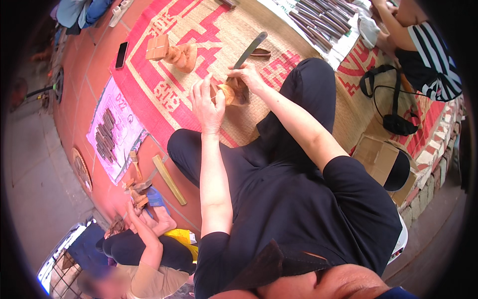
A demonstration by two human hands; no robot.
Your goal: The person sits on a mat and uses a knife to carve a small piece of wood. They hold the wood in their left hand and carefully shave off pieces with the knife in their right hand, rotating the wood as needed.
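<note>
Phone (121, 55) at edge of patterned mat (143, 112); black strapped item (400, 125), perhaps headgear, near cardboard box (374, 158).

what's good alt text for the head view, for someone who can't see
A seated person in black holds a long, flat, dark tool in the right hand, with the left hand at a pale, rounded piece, over a red and tan mat. Dark sticks lie on a pink sheet at left.

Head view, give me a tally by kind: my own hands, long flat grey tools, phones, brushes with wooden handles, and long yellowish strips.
Your hands: 2 (left hand, right hand)
Long flat grey tool: 1
Phone: 1
Brush: 1
Long yellowish strip: 1
Total: 6
</note>
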